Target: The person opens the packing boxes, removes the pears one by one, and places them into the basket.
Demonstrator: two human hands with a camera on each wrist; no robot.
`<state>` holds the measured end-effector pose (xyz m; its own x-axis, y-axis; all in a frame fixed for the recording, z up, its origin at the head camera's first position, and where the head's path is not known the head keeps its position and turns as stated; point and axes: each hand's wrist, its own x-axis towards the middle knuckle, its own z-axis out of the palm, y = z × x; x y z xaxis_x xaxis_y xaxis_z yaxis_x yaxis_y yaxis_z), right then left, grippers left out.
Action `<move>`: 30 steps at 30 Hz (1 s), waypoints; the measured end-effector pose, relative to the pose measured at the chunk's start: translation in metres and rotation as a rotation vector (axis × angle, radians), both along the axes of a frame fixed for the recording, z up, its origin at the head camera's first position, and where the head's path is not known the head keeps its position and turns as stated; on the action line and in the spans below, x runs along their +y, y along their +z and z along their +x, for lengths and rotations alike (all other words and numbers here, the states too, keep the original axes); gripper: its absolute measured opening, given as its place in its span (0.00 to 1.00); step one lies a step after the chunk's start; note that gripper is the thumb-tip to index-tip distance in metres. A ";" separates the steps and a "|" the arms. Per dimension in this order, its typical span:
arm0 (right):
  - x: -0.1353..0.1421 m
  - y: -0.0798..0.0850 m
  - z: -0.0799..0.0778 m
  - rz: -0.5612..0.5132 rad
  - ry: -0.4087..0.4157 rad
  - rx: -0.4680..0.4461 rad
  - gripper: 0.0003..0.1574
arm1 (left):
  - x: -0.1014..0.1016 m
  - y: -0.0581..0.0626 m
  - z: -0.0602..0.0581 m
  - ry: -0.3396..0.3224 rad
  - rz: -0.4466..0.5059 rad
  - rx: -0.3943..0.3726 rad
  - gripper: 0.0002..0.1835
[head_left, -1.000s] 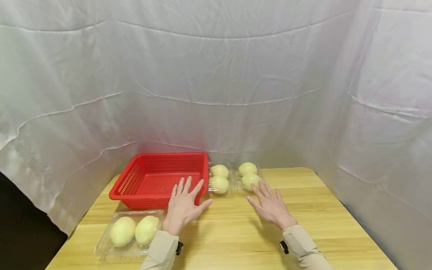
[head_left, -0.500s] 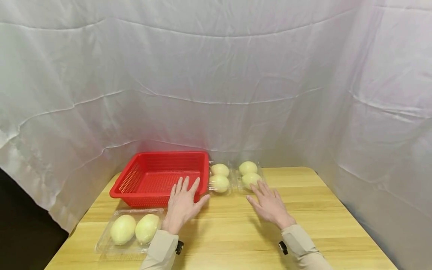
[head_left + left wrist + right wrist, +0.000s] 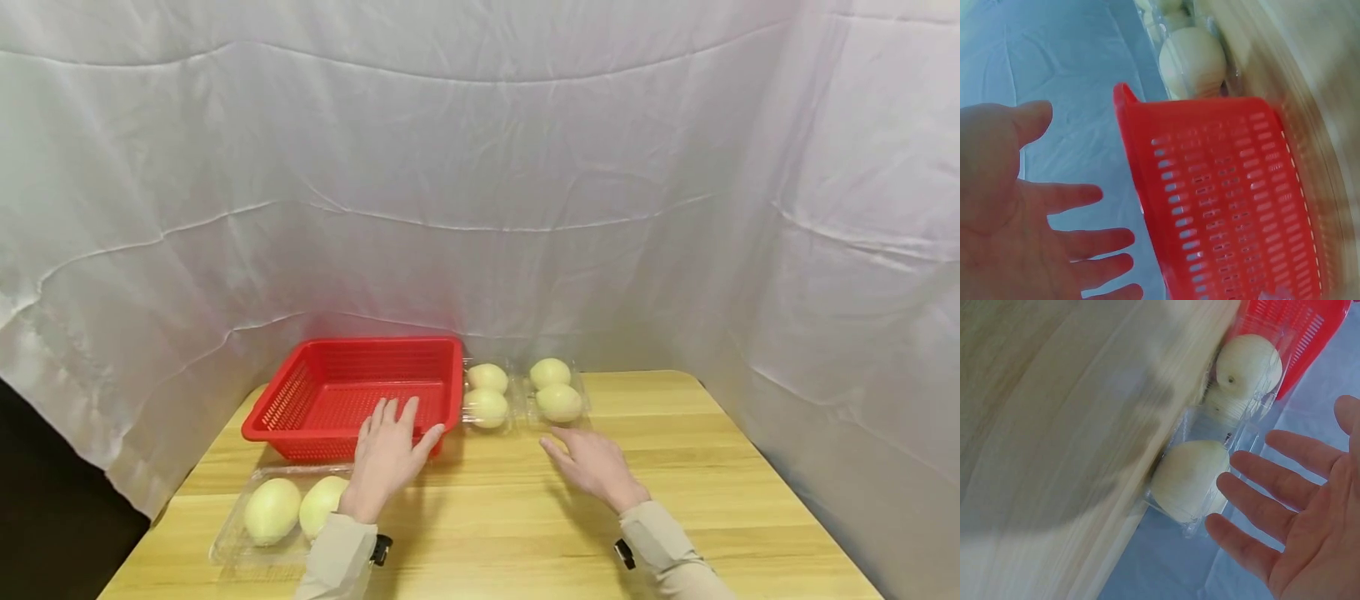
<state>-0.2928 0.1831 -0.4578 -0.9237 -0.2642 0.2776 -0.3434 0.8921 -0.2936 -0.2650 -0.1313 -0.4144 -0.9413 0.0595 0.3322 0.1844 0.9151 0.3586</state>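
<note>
My left hand [image 3: 386, 462] hovers with spread fingers over the front edge of a red perforated basket [image 3: 382, 364]. In the left wrist view the palm faces the basket wall [image 3: 1216, 187] and holds nothing. My right hand [image 3: 597, 467] is over the table, a little short of a packed pale yellow melon [image 3: 558, 402]. The right wrist view shows extended fingers, apart from one another, with nothing in them; they overlap the edge of the melon's clear plastic box. A second melon [image 3: 550, 373] lies behind the first.
Left of my right hand, another clear box holds two melons [image 3: 486, 408] beside the basket. At the front left, a larger-looking clear tray [image 3: 225, 552] carries two melons [image 3: 272, 512], one partly behind my left wrist. White curtains [image 3: 495, 167] hang behind the wooden table [image 3: 712, 500].
My left hand has shifted left and slightly nearer to me. The right hand has drawn back a little and its fingers have dipped, uncovering the front right melon.
</note>
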 end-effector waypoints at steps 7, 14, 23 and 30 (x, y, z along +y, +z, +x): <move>0.001 0.002 -0.004 -0.014 -0.008 0.022 0.26 | -0.019 0.008 0.003 -0.002 -0.024 -0.018 0.40; 0.001 0.000 -0.002 -0.003 0.008 0.043 0.21 | -0.044 0.007 0.016 0.059 -0.030 -0.073 0.42; 0.002 -0.006 0.000 -0.003 0.019 0.056 0.16 | -0.076 0.001 0.036 0.095 -0.085 -0.090 0.47; 0.004 -0.005 0.002 -0.010 0.024 0.053 0.15 | -0.107 0.000 0.043 0.199 -0.098 -0.244 0.62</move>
